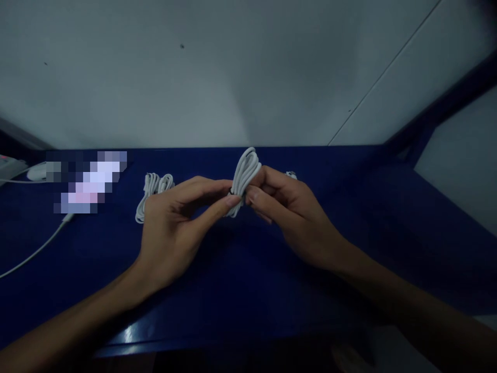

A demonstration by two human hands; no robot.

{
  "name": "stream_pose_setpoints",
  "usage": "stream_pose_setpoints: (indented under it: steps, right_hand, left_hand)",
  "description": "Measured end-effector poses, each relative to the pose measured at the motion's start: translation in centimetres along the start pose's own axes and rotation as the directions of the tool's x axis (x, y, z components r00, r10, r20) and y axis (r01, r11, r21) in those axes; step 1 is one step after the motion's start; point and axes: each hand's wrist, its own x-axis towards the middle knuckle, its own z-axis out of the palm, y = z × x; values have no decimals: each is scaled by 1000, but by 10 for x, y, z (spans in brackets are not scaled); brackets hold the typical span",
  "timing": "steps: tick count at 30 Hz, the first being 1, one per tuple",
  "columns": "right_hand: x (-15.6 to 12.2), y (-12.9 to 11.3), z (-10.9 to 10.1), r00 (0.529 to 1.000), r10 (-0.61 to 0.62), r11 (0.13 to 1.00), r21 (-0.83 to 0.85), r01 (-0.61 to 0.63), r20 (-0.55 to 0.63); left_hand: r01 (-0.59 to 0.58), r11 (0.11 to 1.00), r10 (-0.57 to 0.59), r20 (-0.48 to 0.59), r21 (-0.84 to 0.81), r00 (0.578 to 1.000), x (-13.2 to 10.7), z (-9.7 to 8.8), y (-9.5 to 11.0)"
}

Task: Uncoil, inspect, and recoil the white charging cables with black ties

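A coiled white cable point(247, 168) is held up above the blue table, folded into a bundle with a dark band or tie around its middle. My left hand point(174, 228) pinches the bundle at the tie between thumb and fingers. From the other side, my right hand point(295, 212) has its thumb and curled fingers closed on the same bundle near the tie. Behind my left hand lies a second bundled white cable point(151, 189), partly covered by the hand. A small white piece point(291, 175) shows just behind my right hand, mostly hidden.
The blue table point(233, 295) runs up to a pale wall point(194, 93). On the left lies a blurred-out, lit device point(91, 181) with a white cord point(39, 251) plugged into its near end. Blue frame bars point(438, 103) rise at the right.
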Motion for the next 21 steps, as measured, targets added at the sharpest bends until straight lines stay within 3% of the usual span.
stream_pose_setpoints:
  steps: [3, 6, 9, 13, 16, 17, 18, 21]
  right_hand:
    - [0, 0, -1, 993, -114, 972, -210, 107, -20]
    - [3, 4, -3, 947, -321, 853, -429, 298, 20]
    - [7, 10, -7, 854, -509, 657, -592, 467, 109]
    - [12, 17, -15, 736, -631, 387, -723, 572, 245]
    - [13, 19, -17, 652, -691, 289, -708, 645, 312]
    - [13, 19, -17, 646, -701, 288, -708, 645, 303]
    - [12, 19, -15, 668, -692, 314, -719, 620, 275]
    - [9, 16, -8, 776, -604, 471, -706, 529, 179]
  left_hand:
    - [116, 989, -115, 20, -88, 993, 3, 0, 3]
    - [285, 936, -269, 105, -205, 958, 6, -3, 2]
    - [476, 803, -379, 311, -359, 872, 10, -7, -2]
    - [692, 544, -368, 607, -474, 704, 15, -9, -8]
    - [732, 475, -357, 653, -488, 667, 15, -9, -9]
    - [725, 479, -355, 646, -495, 675, 15, -9, -8]
    - [711, 492, -353, 632, -502, 690, 15, -9, -8]
    - [663, 559, -356, 578, -497, 734, 15, -10, -6]
